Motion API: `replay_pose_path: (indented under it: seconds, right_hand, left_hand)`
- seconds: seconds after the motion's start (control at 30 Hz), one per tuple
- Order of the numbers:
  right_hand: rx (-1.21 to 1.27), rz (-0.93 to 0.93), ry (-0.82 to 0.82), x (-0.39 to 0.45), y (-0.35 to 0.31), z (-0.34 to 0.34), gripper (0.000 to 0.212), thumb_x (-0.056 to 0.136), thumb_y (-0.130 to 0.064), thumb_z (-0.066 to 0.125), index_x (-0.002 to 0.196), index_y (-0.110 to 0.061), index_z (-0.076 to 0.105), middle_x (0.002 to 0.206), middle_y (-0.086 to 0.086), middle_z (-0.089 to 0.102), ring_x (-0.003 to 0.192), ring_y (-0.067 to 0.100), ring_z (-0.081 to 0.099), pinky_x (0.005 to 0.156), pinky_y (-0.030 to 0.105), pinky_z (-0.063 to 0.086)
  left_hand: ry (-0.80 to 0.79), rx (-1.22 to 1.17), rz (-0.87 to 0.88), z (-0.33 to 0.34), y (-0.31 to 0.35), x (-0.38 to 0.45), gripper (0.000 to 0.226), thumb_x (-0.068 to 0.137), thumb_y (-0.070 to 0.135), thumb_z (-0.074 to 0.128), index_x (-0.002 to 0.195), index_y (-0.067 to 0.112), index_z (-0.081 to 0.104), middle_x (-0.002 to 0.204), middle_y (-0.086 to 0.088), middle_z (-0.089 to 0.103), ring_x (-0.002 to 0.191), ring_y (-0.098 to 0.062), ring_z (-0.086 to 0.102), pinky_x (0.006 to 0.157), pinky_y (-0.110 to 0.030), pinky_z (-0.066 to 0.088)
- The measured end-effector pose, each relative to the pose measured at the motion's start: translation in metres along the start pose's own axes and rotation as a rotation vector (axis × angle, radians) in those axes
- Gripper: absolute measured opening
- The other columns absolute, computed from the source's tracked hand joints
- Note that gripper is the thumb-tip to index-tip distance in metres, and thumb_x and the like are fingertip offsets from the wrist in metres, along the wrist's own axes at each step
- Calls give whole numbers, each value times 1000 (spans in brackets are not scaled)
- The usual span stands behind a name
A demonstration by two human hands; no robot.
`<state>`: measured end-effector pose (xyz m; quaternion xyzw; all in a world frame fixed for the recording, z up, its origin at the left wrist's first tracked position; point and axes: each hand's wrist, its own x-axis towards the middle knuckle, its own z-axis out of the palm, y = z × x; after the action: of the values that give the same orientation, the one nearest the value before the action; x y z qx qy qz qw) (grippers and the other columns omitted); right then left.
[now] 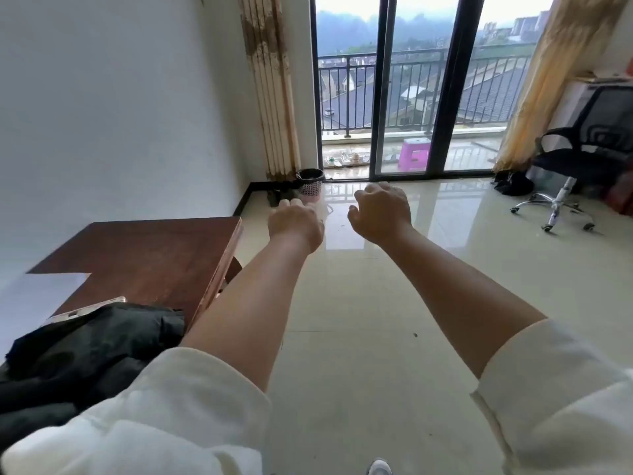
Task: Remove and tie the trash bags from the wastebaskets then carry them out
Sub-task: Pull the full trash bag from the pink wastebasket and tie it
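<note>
Glossy pale tiles cover the floor [394, 320] of a bright room, and they reflect the sliding glass doors [407, 97] at the far end so strongly that they look slippery, maybe damp near the balcony. Both arms are stretched forward with white sleeves pushed up. The left hand [296, 222] and the right hand [380, 214] hang in the air with fingers loosely curled, and neither one holds anything. The wastebasket [311, 182], a small pink one with a black trash bag [310, 173] folded over its rim, stands well apart from the hands, in the far corner just beside the curtain [274, 97] and the door frame. So the bag is not yet removed, and I judge that the person must first cross the room. Several things could go wrong. A foot may slide on the shiny tiles if the walk is hurried. Dark objects [279, 195] lie on the floor just beside the basket, too blurred to identify, and they could catch a foot. On the left, the corner of the brown table [154, 255] stands close to the walking line, so a hip or the left arm may hit it. The light basket may also lift together with the bag if nothing keeps it down.
</note>
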<state>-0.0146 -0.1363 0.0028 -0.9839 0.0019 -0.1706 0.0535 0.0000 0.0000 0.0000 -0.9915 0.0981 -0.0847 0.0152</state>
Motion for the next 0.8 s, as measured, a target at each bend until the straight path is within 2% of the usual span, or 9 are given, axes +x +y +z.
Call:
replay_pose_path:
  seconds: [0.2, 0.37, 0.57, 0.8]
  right_hand:
    - [13, 28, -181, 119, 56, 88, 40, 94, -27, 38, 120, -2, 55, 129, 16, 55, 124, 32, 43, 102, 38, 33]
    - [12, 31, -300, 214, 90, 141, 41, 96, -30, 34, 123, -4, 51, 131, 15, 53, 123, 31, 44, 98, 38, 36]
    - [-1, -15, -335, 349, 116, 203, 41, 95, -29, 35, 124, -5, 51, 130, 15, 53, 122, 32, 45, 98, 38, 37]
    - [-51, -49, -301, 565, 141, 270, 42, 95, -33, 36, 123, -4, 52, 126, 15, 55, 118, 32, 49, 95, 39, 39]
  left_hand:
    - [-172, -12, -21, 58, 19, 140, 44, 98, 33, 31, 133, 9, 44, 138, -13, 44, 129, -28, 38, 100, -36, 36]
    - [-233, -11, -27, 88, 27, 249, 44, 98, 34, 31, 131, 9, 45, 137, -12, 46, 128, -28, 39, 101, -37, 35]
    - [-257, -18, -52, 135, 22, 389, 44, 98, 33, 32, 132, 9, 44, 140, -12, 43, 129, -27, 38, 102, -37, 35]
    - [-251, 30, -33, 168, -6, 603, 45, 99, 34, 31, 134, 8, 42, 139, -13, 41, 130, -28, 36, 104, -37, 34]
